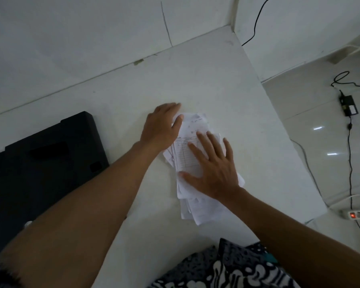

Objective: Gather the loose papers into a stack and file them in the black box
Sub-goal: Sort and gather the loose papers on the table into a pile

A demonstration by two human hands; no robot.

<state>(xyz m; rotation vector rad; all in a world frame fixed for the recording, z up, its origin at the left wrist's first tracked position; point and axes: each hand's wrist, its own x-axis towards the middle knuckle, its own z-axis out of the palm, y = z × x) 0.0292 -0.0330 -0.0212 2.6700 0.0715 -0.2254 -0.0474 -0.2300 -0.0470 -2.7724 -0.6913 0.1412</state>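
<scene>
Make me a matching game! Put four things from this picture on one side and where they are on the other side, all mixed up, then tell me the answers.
Things:
1. papers
2. black box
3. power strip
4. right hand

Places:
A. on the floor, with a red light
B. at the table's left edge
C. pressed flat on top of the pile
D. in a messy pile mid-table

Pairs: 1-D, 2-B, 3-A, 4-C
</scene>
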